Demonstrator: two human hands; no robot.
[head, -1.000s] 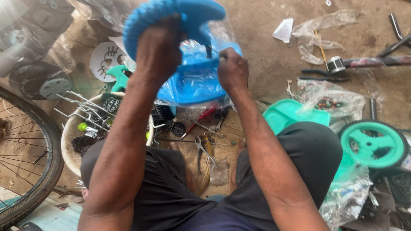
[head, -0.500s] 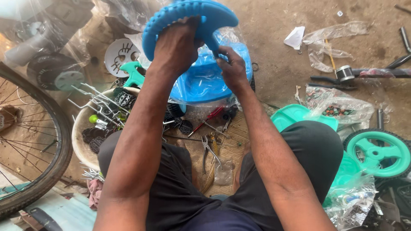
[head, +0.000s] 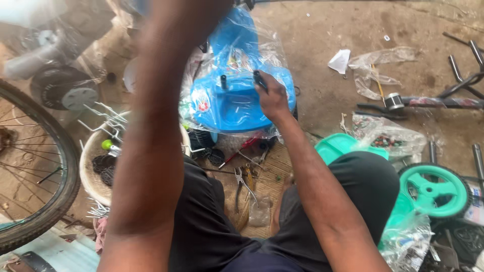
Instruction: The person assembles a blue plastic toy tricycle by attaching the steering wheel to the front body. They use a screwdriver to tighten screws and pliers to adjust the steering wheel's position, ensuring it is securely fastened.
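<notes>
**Right hand grips a black stub on a blue plastic toy body**

The right hand (head: 272, 98) rests on the upper face of a blue plastic toy body (head: 237, 100), still in its clear wrapping, which stands on the dirt floor (head: 322, 30) in front of the seated person's knees. Its fingers are pressed together around a short black stub (head: 258, 79) that sticks up from the blue shell; a second black stub (head: 223, 81) stands just beside it, untouched. The left forearm (head: 156, 126) rises across the middle of the view and the left hand runs out past the top edge, so its fingers cannot be judged.

Below the toy body, pliers (head: 241, 184) and other small tools lie on a woven mat (head: 267, 176) between the legs. A white bowl (head: 93, 166) of metal parts sits to the left, next to a bicycle wheel (head: 45, 166) at the left edge. A green toy wheel (head: 434, 190) lies near the right edge, with a green plastic tray (head: 338, 146) beside the right knee.
</notes>
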